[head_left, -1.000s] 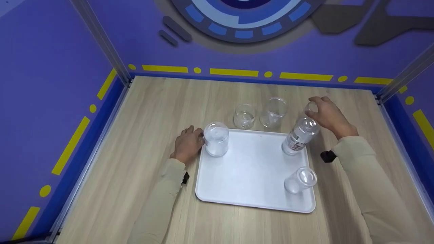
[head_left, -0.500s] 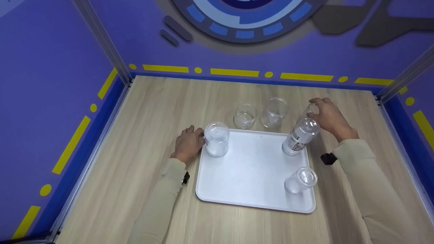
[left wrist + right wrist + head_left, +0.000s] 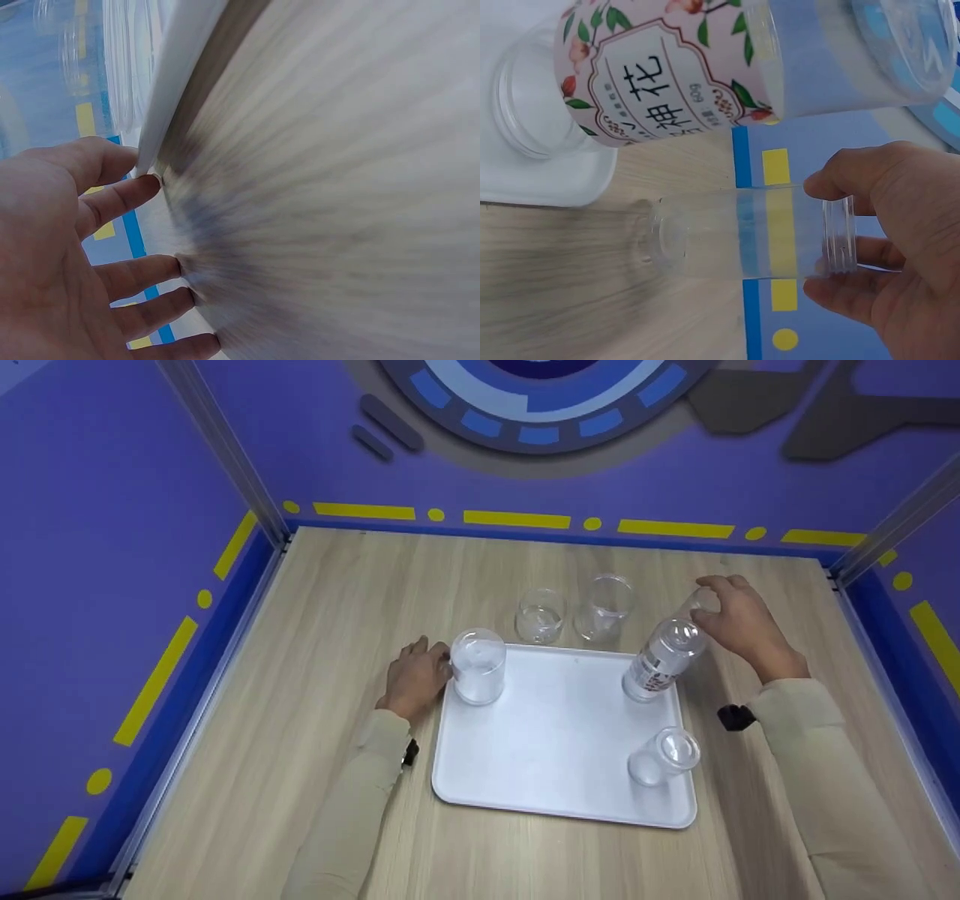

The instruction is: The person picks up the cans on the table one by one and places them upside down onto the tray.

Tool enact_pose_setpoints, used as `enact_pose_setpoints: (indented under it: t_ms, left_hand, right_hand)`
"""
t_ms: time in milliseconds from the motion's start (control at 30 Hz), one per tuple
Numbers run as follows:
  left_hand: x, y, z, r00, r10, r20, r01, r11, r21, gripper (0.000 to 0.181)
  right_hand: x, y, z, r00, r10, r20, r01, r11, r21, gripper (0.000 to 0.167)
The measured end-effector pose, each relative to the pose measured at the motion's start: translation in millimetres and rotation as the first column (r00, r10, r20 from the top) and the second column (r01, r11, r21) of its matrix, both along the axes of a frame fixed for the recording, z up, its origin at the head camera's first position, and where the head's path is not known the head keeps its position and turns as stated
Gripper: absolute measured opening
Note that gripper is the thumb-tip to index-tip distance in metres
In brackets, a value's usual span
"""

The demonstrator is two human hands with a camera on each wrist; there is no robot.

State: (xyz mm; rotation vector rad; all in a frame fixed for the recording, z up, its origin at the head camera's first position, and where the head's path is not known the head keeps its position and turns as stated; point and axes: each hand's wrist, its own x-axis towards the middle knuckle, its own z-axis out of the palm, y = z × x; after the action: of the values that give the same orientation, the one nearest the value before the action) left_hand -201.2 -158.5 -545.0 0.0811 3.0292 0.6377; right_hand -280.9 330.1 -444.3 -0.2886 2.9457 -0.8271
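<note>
One clear jar (image 3: pixel 716 232), its neck pinched by the right hand (image 3: pixel 746 622), has shifted slightly rightward, suggesting its position beyond the tray (image 3: pixel 555 742) is being adjusted. Just beside those fingers stands a labelled jar (image 3: pixel 652 669); farther off, the left hand (image 3: pixel 415 679), fingers spread, touches the tray's edge.

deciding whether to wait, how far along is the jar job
Looks done: the wide jar, labelled jar and small jar stand on the white tray. In hand: the right hand grips a slim jar by its threaded neck, off the tray; the left hand pinches the tray's edge. Probably left: that slim jar's placing, plus the squat jar and taller jar behind the tray.
</note>
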Motion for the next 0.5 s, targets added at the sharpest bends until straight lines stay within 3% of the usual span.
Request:
enact_pose_setpoints:
  t_ms: [500]
  left_hand:
    - [-0.8,-0.2,-2.3,1.0,0.013,0.003,-0.013,1.0,0.02,0.031]
  right_hand:
    - [16.9,2,10.3,0.996,-0.046,-0.078,0.042,0.998,-0.054,0.059]
